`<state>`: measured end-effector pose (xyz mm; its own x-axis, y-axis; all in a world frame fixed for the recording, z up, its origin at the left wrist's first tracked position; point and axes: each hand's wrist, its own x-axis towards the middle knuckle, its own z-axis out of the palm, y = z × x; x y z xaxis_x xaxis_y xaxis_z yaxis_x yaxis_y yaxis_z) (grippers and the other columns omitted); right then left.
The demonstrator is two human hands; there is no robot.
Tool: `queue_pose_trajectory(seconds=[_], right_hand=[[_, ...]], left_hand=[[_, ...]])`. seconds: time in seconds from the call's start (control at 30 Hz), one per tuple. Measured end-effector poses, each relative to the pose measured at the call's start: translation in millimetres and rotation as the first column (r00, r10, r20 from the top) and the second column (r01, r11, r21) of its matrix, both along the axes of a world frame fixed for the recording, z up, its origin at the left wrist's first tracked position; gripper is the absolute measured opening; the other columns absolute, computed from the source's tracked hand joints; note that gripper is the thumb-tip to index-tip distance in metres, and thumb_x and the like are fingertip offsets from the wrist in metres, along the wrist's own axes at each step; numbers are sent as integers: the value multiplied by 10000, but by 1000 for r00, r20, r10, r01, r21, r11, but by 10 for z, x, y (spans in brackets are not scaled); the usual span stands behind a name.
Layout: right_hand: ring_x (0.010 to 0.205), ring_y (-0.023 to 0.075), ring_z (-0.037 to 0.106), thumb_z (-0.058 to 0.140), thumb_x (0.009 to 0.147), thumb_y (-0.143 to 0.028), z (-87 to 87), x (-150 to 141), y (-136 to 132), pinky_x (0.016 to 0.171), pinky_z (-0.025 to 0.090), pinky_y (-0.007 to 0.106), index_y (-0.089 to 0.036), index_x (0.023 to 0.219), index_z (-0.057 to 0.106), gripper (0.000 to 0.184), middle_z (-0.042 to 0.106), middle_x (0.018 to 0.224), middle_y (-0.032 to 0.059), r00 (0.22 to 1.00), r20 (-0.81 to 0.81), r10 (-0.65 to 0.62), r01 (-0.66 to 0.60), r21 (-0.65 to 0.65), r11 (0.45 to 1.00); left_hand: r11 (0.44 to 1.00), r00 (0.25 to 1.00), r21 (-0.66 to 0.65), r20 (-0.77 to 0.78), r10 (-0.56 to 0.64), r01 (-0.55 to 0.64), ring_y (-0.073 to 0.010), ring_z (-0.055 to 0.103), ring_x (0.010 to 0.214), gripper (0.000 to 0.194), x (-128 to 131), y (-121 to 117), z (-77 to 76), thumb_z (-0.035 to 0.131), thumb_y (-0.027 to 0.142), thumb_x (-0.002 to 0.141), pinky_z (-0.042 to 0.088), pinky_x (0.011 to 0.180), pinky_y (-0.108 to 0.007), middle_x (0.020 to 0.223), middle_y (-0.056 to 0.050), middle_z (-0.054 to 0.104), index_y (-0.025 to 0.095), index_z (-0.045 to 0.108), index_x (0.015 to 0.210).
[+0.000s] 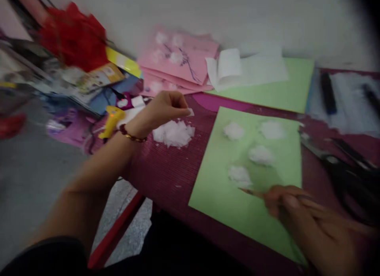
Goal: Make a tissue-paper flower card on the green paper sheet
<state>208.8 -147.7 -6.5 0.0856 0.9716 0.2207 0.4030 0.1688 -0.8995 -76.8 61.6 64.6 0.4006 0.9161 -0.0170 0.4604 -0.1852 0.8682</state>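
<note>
Pinched between thumb and fingers, a small white paper piece [190, 112] is in my left hand [166, 106], raised just above a pile of white paper pieces [174, 134]. My right hand [299, 216] is closed around a thin pointed stick [249, 191]; blur hides whether it is a pencil or a brush. Its tip is by the lowest white paper tuft [240, 175] on a green sheet [216, 189]. Higher on that sheet are a tuft in the middle [261, 155], one at upper left [233, 130] and one at upper right [272, 129].
Pink cards [196, 50] with white tufts and drawn branches lie behind, beside a white paper roll [230, 64] on green card. Large black-handled scissors [335, 165] border the sheet's right side. A yellow glue gun [113, 118] sits left on the dark red table [166, 181].
</note>
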Motion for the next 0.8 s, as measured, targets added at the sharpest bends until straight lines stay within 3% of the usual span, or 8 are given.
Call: queue_pose_trajectory(seconds=[0.1, 0.27, 0.5, 0.63, 0.8], right_hand=[[617, 159, 632, 525, 920, -239, 123, -54, -82, 507, 530, 270, -262, 882, 671, 153, 652, 701, 7, 985, 57, 165, -165, -7, 986], [805, 168, 662, 515, 904, -143, 88, -84, -115, 662, 559, 321, -231, 962, 663, 182, 689, 830, 28, 956, 149, 251, -264, 72, 962], [830, 161, 643, 516, 902, -116, 63, -94, -113, 655, 523, 310, -221, 1011, 646, 200, 674, 877, 33, 948, 173, 266, -277, 43, 960], [735, 141, 616, 505, 920, -134, 61, -96, -117, 612, 493, 297, -216, 1022, 643, 191, 637, 817, 20, 964, 160, 210, -217, 28, 976], [684, 134, 606, 496, 939, -159, 70, -84, -135, 586, 483, 293, -230, 1013, 650, 185, 621, 762, -3, 986, 112, 126, -127, 3, 992]], left_hand=[[993, 991, -39, 72, -109, 112, -45, 464, 568, 80, 378, -191, -59, 664, 108, 740, 310, 536, -190, 626, 27, 518, 115, 584, 740], [949, 952, -87, 49, -301, 304, -59, 412, 544, 149, 755, -399, -279, 598, 98, 757, 292, 518, -207, 623, 43, 513, 133, 664, 887], [928, 954, -222, 37, -298, 298, -68, 456, 537, 42, 673, -462, -453, 644, 170, 714, 314, 501, -196, 609, 20, 575, 132, 631, 723], [896, 928, -241, 69, -367, 372, -77, 479, 550, 44, 645, -471, -459, 647, 170, 690, 328, 508, -194, 619, 16, 587, 150, 617, 715], [871, 884, -176, -9, -467, 458, -89, 500, 605, 33, 614, -504, -384, 618, 169, 688, 338, 541, -199, 665, 16, 599, 163, 646, 704]])
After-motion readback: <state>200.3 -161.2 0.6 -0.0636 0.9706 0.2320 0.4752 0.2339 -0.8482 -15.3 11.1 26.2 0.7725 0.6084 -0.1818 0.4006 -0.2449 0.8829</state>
